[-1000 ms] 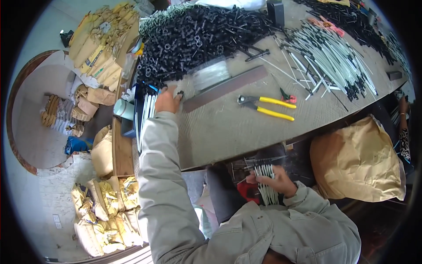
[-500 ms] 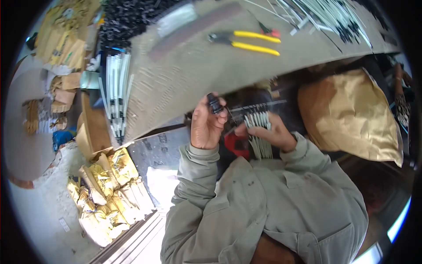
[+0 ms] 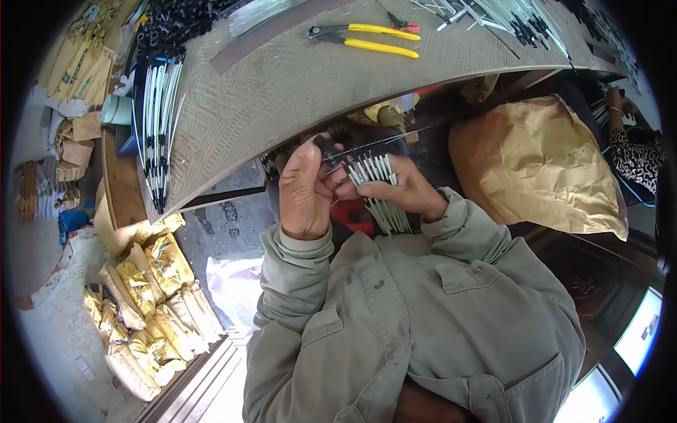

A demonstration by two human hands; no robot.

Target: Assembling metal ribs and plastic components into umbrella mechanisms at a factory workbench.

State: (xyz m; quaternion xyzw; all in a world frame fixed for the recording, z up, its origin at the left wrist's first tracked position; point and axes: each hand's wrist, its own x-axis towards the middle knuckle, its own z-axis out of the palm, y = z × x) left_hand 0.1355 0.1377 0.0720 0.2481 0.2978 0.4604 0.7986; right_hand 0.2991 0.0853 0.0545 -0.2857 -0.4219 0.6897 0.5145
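Head view, left hand [image 3: 305, 189]: you pinch a black part [image 3: 325, 149].
Right hand [image 3: 411, 187]: you clasp pale rods [image 3: 372, 168].

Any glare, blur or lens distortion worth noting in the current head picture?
Head view: the tabletop edge bows under the fisheye, and the corners go black; head view: the bright strip at lower left is blown out white; head view: the yellow-handled pliers look fairly crisp, while the dark piece at the left hand loses detail.

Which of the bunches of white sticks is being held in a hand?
The small bundle, gripped in the right hand. The others lie on the table: a longer bundle at its left edge, a looser pile toward the far right.
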